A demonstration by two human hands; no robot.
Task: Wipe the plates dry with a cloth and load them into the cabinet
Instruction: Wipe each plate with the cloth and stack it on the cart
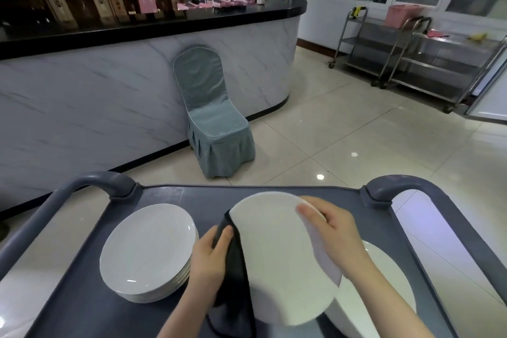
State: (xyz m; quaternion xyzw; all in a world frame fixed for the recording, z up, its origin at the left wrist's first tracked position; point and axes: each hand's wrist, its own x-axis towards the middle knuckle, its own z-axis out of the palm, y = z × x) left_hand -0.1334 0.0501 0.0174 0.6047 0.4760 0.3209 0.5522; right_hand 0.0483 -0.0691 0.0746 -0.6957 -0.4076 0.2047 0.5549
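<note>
Several white plates sit on the grey cart (82,310) as a stack (148,250) at its left, and beside it one plate (279,261) is held tilted above the cart. This plate looks stiff, smooth, perhaps slippery if wet, and easy to break, so the rim seems the safest place to hold it. The dark cloth (233,269), soft and limp, lies against its left edge, gripped by the left hand (211,258), while the right hand (334,233) clasps the right rim.

We find bare tray (175,196) along the far edge. A stack (148,250) blocks the left, a plate (348,315) the right, 2 raised handles (90,181) the far corners.
</note>
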